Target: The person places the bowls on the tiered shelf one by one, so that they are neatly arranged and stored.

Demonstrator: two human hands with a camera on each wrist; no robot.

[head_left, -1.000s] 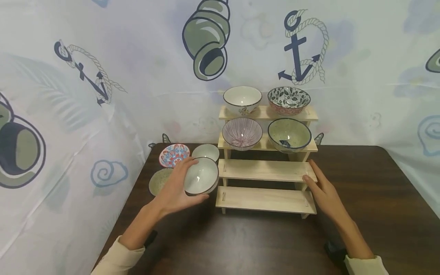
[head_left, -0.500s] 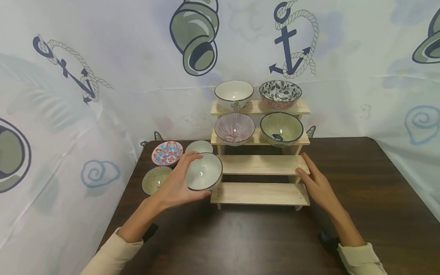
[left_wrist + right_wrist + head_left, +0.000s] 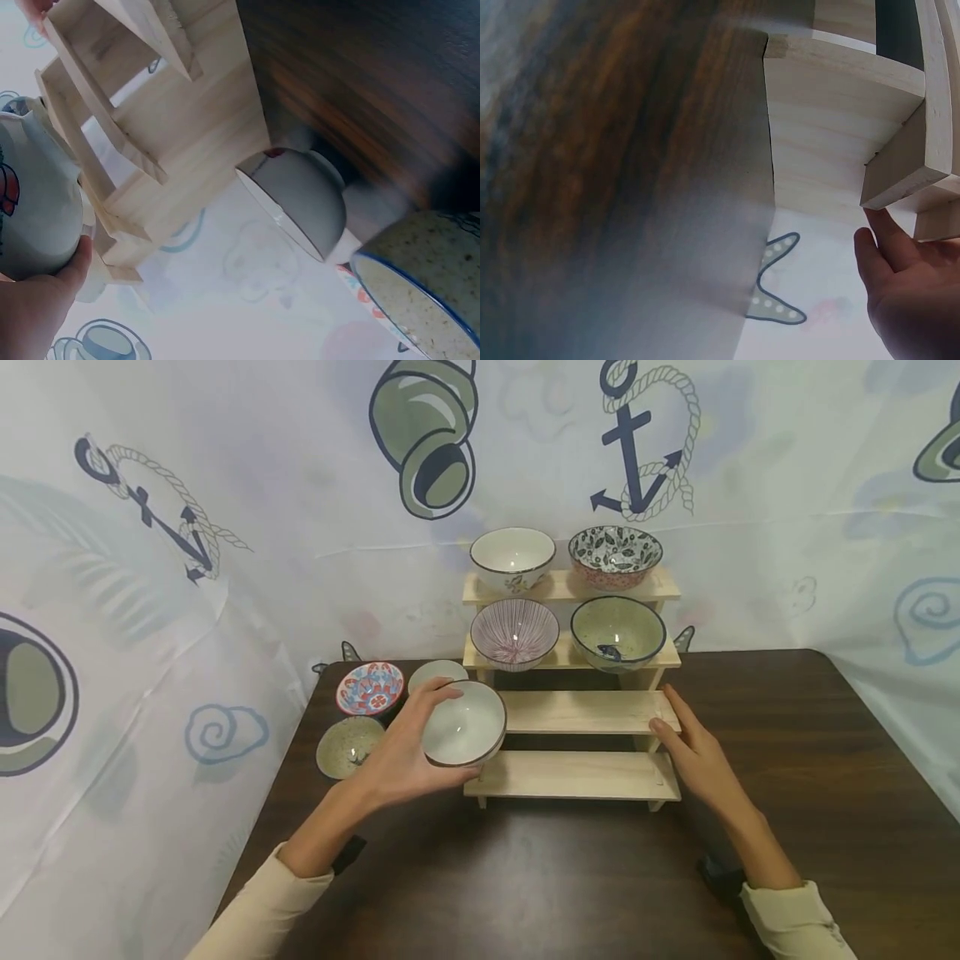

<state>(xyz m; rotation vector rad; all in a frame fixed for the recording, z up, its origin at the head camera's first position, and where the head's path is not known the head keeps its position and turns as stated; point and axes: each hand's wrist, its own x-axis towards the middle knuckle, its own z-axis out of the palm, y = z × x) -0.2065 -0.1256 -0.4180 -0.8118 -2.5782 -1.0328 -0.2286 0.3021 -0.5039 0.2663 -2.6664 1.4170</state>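
Left of the left hand (image 3: 397, 760) stand a speckled green bowl (image 3: 345, 747) and a red-and-blue patterned bowl (image 3: 371, 687). That hand grips a dark-rimmed white bowl (image 3: 464, 724) between thumb and fingers, with a pale bowl (image 3: 438, 671) partly hidden just beyond its fingers. To its right, a wooden tiered stand (image 3: 577, 775) reaches the right hand (image 3: 697, 760), whose thumb and fingers hold one board's end.
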